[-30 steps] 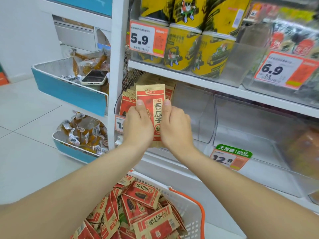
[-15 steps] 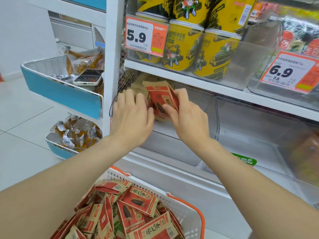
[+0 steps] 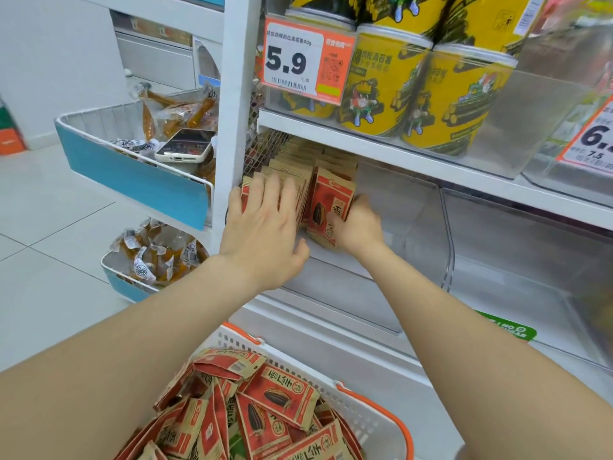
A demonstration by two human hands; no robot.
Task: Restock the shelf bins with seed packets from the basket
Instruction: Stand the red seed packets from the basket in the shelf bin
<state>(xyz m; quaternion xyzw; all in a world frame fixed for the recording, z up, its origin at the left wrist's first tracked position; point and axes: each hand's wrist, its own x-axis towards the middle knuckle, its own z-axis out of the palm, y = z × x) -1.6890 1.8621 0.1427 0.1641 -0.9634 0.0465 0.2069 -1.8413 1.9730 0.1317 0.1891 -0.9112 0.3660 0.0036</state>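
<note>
Flat left hand (image 3: 265, 234) presses binned packets (image 3: 292, 171); right hand (image 3: 360, 227) grips a seed packet (image 3: 331, 200) beneath yellow cans (image 3: 381, 81).

The right hand (image 3: 360, 224) is motion-blurred, its fingertips hidden behind a packet (image 3: 331, 207). The basket (image 3: 371, 423) runs off the bottom edge; the price tag (image 3: 593, 141) at the right edge is cropped.

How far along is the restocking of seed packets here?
Done: a row of packets stands in the left bin. In hand: the right hand grips one more packet beside it while the left hand presses the row back. Left: the basket holds a heap.
</note>
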